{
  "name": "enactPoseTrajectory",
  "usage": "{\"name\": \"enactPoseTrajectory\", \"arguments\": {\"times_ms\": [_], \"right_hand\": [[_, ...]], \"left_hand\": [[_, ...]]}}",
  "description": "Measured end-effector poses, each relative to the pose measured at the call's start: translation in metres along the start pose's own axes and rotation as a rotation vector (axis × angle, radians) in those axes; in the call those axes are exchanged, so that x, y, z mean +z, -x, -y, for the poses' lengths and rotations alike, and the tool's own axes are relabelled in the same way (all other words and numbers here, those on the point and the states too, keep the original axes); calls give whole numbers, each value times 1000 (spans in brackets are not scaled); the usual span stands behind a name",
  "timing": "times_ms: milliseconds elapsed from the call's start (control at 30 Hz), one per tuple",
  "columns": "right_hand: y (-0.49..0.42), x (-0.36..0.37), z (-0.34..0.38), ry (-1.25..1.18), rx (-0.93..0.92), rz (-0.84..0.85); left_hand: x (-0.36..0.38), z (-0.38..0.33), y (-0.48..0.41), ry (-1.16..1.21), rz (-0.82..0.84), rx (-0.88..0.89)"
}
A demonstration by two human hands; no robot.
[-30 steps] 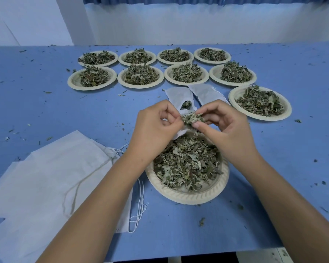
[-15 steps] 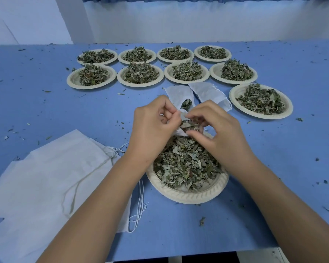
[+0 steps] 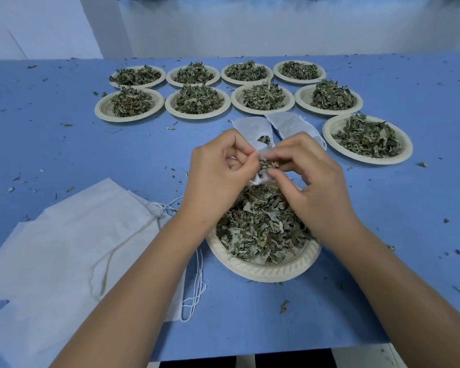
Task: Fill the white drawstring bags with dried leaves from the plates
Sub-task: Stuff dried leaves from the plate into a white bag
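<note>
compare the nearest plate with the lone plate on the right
The nearest plate is partly covered by the left hand and right hand; the right plate shows whole. The nearest plate sits close in; the right plate farther back, beside a white bag. Both hold dried leaves.

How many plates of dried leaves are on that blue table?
10. Four plates in the back row; four in the second row; one alone at right; one nearest the camera. None looks hidden.

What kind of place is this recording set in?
Likely a hand-packing workbench: rows of plates heaped with leaves on a blue table, a pile of empty bags, and a bag being filled.
</note>
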State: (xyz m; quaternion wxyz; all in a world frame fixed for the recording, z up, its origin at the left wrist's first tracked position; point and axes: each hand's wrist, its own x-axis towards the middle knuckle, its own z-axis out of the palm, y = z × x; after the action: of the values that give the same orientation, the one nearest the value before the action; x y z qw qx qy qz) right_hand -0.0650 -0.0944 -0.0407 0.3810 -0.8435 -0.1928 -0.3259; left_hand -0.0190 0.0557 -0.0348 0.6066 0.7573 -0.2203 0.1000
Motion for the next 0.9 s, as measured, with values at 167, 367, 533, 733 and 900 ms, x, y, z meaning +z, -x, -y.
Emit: {"name": "enactPoseTrajectory", "arguments": {"times_ms": [167,367,533,733,900], "right_hand": [[2,1,2,91,-50,-94],[-3,-3,-2,241,-168,-30],[-5,-16,-5,70,48,-154],[-5,-10,-6,54,95,-19],[-3,-13,-2,324,-163,-78]], "left_hand": [[4,-3,6,41,57,49],[3,-1,4,34,16,42],[2,-1,3,14,11,48],[2,-2,4,16,66,54],[1,-4,3,62,36,36]]}}
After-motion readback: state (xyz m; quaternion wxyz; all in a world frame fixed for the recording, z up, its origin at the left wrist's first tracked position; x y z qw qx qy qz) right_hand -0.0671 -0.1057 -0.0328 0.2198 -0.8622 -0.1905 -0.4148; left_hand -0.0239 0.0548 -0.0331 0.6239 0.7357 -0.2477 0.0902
